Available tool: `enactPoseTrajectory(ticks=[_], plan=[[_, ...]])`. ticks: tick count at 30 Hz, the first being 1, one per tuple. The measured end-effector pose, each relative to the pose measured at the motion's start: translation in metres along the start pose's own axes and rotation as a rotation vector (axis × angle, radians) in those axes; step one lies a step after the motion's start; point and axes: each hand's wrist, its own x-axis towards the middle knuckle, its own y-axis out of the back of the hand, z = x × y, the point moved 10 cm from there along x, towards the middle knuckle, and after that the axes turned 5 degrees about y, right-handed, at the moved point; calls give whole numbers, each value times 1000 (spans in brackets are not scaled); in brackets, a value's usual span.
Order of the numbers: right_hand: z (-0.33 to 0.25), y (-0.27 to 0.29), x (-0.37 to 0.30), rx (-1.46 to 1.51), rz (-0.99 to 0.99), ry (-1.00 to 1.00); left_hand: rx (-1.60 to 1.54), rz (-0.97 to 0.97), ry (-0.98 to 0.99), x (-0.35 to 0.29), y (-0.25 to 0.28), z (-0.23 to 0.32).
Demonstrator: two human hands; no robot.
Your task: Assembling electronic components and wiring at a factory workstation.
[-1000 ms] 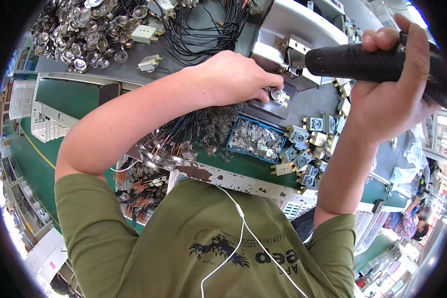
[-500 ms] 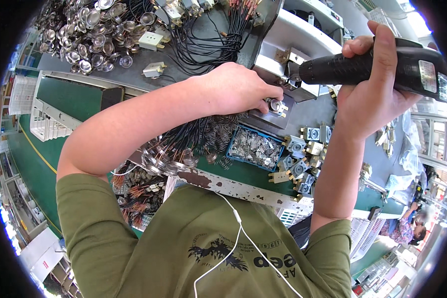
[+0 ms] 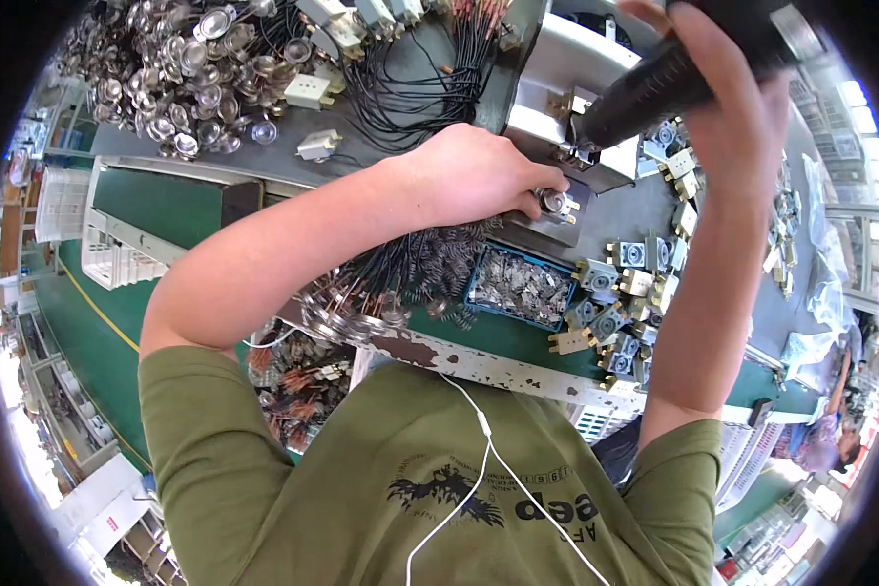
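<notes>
My left hand [image 3: 474, 176] reaches across the bench from the left. Its thumb and index finger pinch a small round metal cup part [image 3: 554, 202] with brass pins beside it, against a flat dark metal block [image 3: 527, 231]. Up at the right, my right hand [image 3: 737, 83] wraps round a black power screwdriver [image 3: 645, 98], which tilts with its nose down to the left. That nose meets the front opening of a silver metal box-shaped device [image 3: 542, 83]; the exact tip is hard to make out there.
A blue tray [image 3: 520, 285] of small metal pieces sits near the bench edge. Grey and cream plug housings [image 3: 601, 322] lie right of it. Dark springs [image 3: 449, 259], black cables [image 3: 400, 107] and a heap of metal cups [image 3: 190, 78] spread leftward. Another person [image 3: 825, 444] appears far right.
My right hand has moved up, and the screwdriver now tilts more steeply, its nose in at the device. My left hand keeps its pinch on the cup part. The whole view has shifted slightly.
</notes>
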Motion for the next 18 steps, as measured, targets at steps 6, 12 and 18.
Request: enactPoseTrajectory(ticks=[6, 12, 18], plan=[[-16, -1, -24, -263, 115, 61, 7, -10, 59, -5, 0, -3], [-23, 39, -47, -243, 191, 62, -17, -35, 45, -4, 9, 2], [-6, 34, -57, -74, 122, 131, 11, -85, 72, -2, 4, 0]])
